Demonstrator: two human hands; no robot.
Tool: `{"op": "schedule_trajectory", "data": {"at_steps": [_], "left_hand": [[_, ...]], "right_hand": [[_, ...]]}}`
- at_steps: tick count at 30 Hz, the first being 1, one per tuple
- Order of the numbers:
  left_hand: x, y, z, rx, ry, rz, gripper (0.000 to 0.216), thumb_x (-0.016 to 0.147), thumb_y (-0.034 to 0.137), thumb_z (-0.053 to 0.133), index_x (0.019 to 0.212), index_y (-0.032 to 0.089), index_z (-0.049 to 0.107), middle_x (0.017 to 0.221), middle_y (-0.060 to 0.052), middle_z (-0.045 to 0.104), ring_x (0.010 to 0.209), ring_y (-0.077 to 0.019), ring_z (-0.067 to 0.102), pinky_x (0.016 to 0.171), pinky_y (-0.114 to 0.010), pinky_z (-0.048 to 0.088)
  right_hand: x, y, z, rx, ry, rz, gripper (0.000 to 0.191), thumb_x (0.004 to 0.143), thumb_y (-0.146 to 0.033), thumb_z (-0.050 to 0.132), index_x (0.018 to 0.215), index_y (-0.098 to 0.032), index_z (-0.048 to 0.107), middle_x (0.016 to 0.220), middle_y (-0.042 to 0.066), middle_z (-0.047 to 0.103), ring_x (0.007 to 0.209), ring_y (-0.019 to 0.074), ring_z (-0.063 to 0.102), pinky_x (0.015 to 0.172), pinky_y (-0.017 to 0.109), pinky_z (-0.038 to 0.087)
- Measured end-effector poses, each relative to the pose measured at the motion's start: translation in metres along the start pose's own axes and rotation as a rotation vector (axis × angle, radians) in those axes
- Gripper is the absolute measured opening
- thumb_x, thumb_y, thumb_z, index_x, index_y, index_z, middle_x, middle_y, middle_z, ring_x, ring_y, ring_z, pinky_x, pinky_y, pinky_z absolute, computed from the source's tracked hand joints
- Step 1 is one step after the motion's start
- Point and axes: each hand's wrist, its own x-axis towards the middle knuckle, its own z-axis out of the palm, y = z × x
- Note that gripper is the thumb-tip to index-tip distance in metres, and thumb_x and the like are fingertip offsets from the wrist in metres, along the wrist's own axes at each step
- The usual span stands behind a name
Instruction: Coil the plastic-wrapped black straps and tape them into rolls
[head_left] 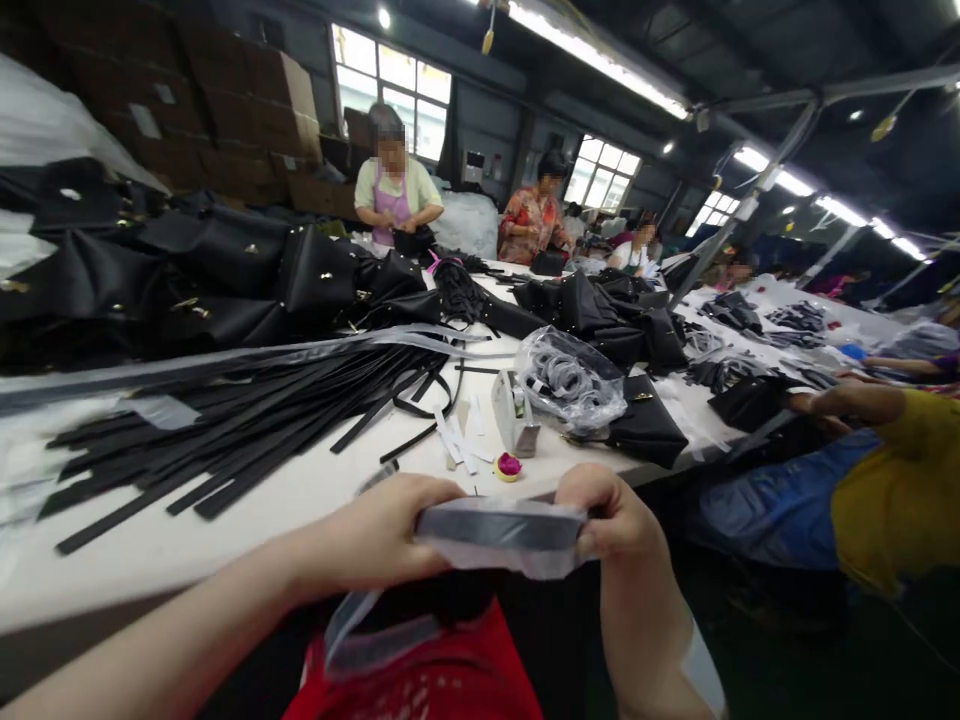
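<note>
Between my hands, above the near table edge, a black strap in a clear plastic sleeve [506,530] is held stretched sideways. My left hand [386,525] is closed on its left end, with the fingers partly hidden behind it. At the right end, my right hand [611,515] pinches the sleeve between thumb and fingers. A loose tail of the sleeved strap [352,615] hangs below my left hand over a red apron [420,670]. A small yellow tub with pink contents [508,467] stands just beyond the strap.
Many black straps [255,430] lie fanned on the white table [300,530] at left. A plastic bag of rings [574,380] sits by a black bag [645,420]. Black bags [225,270] pile up behind. A person in yellow [896,490] works close at right; others work across the table.
</note>
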Motion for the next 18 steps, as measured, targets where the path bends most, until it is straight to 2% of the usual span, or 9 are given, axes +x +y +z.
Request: {"op": "schedule_trajectory", "data": {"at_steps": [1,3,4,6,10,14,18], "left_hand": [[0.007,-0.009,-0.001,-0.198,-0.260,-0.105,0.032,0.076,0.045,0.064,0.094,0.018,0.069,0.081,-0.005,0.072,0.075,-0.0220,0.067,0.066,-0.030,0.055],[0.010,-0.033,0.002,-0.494,-0.608,-0.232,0.029,0.078,0.044,0.066,0.084,0.017,0.069,0.061,-0.002,0.068,0.055,-0.0165,0.062,0.052,-0.024,0.050],[0.006,-0.046,0.003,-0.596,-0.715,-0.264,0.030,0.079,0.045,0.066,0.084,0.016,0.069,0.058,-0.001,0.067,0.051,-0.0153,0.060,0.049,-0.024,0.049],[-0.008,-0.069,0.004,-0.721,-0.828,-0.287,0.033,0.083,0.048,0.062,0.086,0.016,0.070,0.058,-0.003,0.068,0.050,-0.0150,0.060,0.053,-0.024,0.050],[-0.044,-0.098,-0.006,-0.812,-0.867,-0.355,0.034,0.089,0.046,0.054,0.088,0.017,0.071,0.066,-0.005,0.072,0.060,-0.0183,0.066,0.063,-0.029,0.054],[-0.078,-0.112,-0.020,-0.811,-0.821,-0.503,0.030,0.089,0.042,0.055,0.085,0.017,0.071,0.062,-0.005,0.070,0.057,-0.0187,0.065,0.058,-0.029,0.053],[-0.094,-0.111,-0.022,-0.813,-0.712,-0.488,0.034,0.089,0.044,0.054,0.082,0.016,0.071,0.053,-0.004,0.065,0.048,-0.0174,0.060,0.051,-0.027,0.050]], "right_hand": [[-0.003,0.005,-0.007,-0.056,0.041,0.031,0.050,0.068,-0.063,0.068,0.064,-0.014,0.071,0.054,0.003,0.056,0.051,0.0107,0.050,0.054,0.022,0.041],[-0.006,0.016,-0.023,-0.162,0.083,0.113,0.048,0.068,-0.062,0.068,0.067,-0.014,0.072,0.057,0.003,0.057,0.053,0.0112,0.049,0.053,0.022,0.039],[-0.006,0.021,-0.031,-0.197,0.076,0.165,0.048,0.068,-0.062,0.067,0.069,-0.014,0.072,0.058,0.003,0.057,0.054,0.0114,0.049,0.053,0.022,0.039],[-0.005,0.033,-0.044,-0.228,0.031,0.254,0.047,0.069,-0.059,0.068,0.071,-0.013,0.073,0.060,0.004,0.057,0.055,0.0116,0.049,0.053,0.023,0.038],[-0.002,0.053,-0.061,-0.275,-0.061,0.317,0.039,0.072,-0.053,0.069,0.074,-0.014,0.074,0.069,0.008,0.064,0.063,0.0158,0.056,0.060,0.026,0.043],[0.000,0.070,-0.074,-0.321,-0.112,0.355,0.038,0.078,-0.051,0.066,0.081,-0.014,0.075,0.079,0.011,0.068,0.072,0.0188,0.061,0.065,0.027,0.046],[0.011,0.081,-0.077,-0.438,-0.139,0.386,0.040,0.078,-0.052,0.066,0.087,-0.014,0.076,0.087,0.015,0.071,0.078,0.0213,0.065,0.070,0.028,0.049]]}}
